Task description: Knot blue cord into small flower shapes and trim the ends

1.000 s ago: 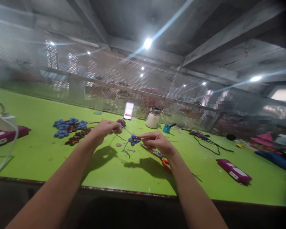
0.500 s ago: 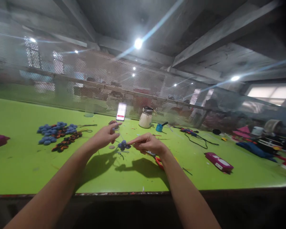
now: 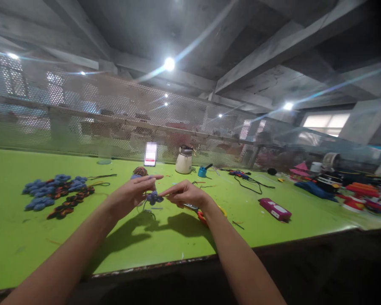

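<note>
A small blue crochet flower (image 3: 153,198) hangs between my hands, just above the table, with a loose strand trailing below it. My left hand (image 3: 128,195) is at its left, its upper fingers stretched to the right and its lower fingers closed on blue yarn by the flower. From the other side, my right hand (image 3: 188,195) points its index fingertip at the flower's edge. Its other fingers are curled, and what they hold is hidden. Scissors with red and yellow handles (image 3: 202,217) lie partly under my right wrist. Behind my left hand is a brownish yarn ball (image 3: 140,171).
Blue crochet flowers (image 3: 40,203) and dark orange-black crochet strips (image 3: 62,208) lie left. A phone (image 3: 150,154), cream jar (image 3: 183,161) and blue pot (image 3: 202,171) stand behind. Right are a purple box (image 3: 274,209), cords (image 3: 248,183) and knitted items (image 3: 354,199).
My left hand has come down and closer to the flower, its fingers now beside it. My right index finger stays at the flower. The view has turned to the right.
</note>
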### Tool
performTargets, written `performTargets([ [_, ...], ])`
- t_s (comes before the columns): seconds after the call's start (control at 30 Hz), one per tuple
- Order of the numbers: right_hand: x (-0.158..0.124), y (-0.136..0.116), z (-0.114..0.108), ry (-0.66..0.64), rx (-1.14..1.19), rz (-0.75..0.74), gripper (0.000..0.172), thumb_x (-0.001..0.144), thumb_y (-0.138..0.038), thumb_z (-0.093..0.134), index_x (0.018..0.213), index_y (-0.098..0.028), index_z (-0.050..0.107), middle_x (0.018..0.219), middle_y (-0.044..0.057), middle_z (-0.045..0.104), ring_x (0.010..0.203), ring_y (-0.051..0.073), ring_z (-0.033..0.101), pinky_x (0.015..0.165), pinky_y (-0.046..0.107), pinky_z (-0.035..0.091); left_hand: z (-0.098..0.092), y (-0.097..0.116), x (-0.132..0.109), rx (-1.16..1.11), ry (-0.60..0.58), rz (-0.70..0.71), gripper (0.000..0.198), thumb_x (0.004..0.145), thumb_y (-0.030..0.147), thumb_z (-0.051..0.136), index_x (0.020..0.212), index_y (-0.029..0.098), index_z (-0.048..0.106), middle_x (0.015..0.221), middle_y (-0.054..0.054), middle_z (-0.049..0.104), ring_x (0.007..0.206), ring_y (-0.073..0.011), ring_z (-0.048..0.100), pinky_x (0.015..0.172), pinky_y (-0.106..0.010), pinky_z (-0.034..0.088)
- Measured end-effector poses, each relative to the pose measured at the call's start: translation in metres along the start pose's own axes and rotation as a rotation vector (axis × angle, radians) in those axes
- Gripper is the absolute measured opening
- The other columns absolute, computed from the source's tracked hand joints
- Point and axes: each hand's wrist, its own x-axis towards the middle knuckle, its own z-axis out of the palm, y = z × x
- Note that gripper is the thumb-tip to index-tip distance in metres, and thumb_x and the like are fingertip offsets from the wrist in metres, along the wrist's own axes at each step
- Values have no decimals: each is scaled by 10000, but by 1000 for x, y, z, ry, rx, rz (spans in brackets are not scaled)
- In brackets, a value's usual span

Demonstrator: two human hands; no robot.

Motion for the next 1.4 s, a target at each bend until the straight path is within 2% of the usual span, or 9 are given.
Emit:
performTargets([
  [0.07, 1, 2, 0, 49, -22, 5, 321, 756, -213, 656, 1069, -153, 698, 523, -70, 430, 450, 40, 362, 427, 192, 366, 2, -3, 1, 101, -38, -3, 516, 730, 315, 705, 1221, 207, 589, 904, -52, 643, 867, -174, 578, 755, -287, 406],
  [0.13, 3, 3, 2, 93, -35, 13, 326, 748, -234, 663, 1060, -150, 702, 511, -69, 447, 433, 39, 368, 418, 192, 368, 2, -5, 3, 186, -32, 17, 614, 695, 301, 737, 1270, 195, 549, 861, -51, 644, 829, -180, 584, 729, -296, 398],
  [0.27, 7, 8, 5, 141, -25, -3, 349, 722, -252, 681, 1053, -144, 705, 502, -70, 458, 417, 40, 391, 411, 192, 382, 0, -9, 7, 252, 18, 59, 663, 669, 299, 747, 1270, 122, 532, 712, -12, 604, 668, -153, 552, 655, -298, 386],
  [0.43, 12, 12, 10, 192, 6, 19, 393, 733, -285, 680, 1103, -154, 684, 475, -78, 444, 410, 40, 396, 429, 197, 396, -2, -10, 9, 293, 62, 81, 777, 618, 262, 767, 1327, 128, 477, 719, -7, 618, 683, -162, 564, 675, -310, 393],
  [0.63, 16, 13, 18, 206, 48, -10, 411, 725, -299, 694, 1112, -162, 681, 465, -93, 396, 393, 32, 356, 417, 194, 394, -5, -14, 12, 223, 117, 82, 786, 580, 174, 771, 1313, 119, 492, 670, 26, 565, 656, -139, 536, 657, -291, 387],
  [0.73, 17, 10, 24, 243, 107, -13, 427, 709, -297, 707, 1109, -150, 682, 454, -98, 375, 384, 31, 323, 404, 197, 384, -7, -14, 12, 163, 113, 65, 797, 591, 150, 769, 1329, 105, 470, 701, 5, 592, 678, -139, 557, 686, -294, 402],
  [0.93, 18, 8, 33, 291, 182, -3, 467, 704, -311, 713, 1140, -150, 665, 452, -96, 378, 393, 34, 295, 408, 206, 378, -10, -16, 12, 126, 96, 80, 871, 615, 140, 768, 1397, 169, 385, 699, -7, 626, 691, -163, 600, 702, -322, 425],
  [1.2, 17, 9, 34, 292, 209, -18, 436, 716, -310, 706, 1117, -141, 671, 459, -91, 396, 397, 34, 303, 420, 214, 380, -2, -9, 8, 30, 121, 42, 872, 619, 63, 742, 1400, 189, 375, 785, -34, 659, 735, -147, 611, 738, -302, 428],
  [1.4, 17, 9, 36, 309, 242, -19, 415, 706, -287, 713, 1088, -130, 674, 458, -86, 430, 385, 34, 309, 411, 215, 371, -3, -6, 6, 15, 128, 4, 844, 576, 23, 750, 1353, 109, 432, 702, -17, 635, 700, -153, 612, 723, -309, 445],
])
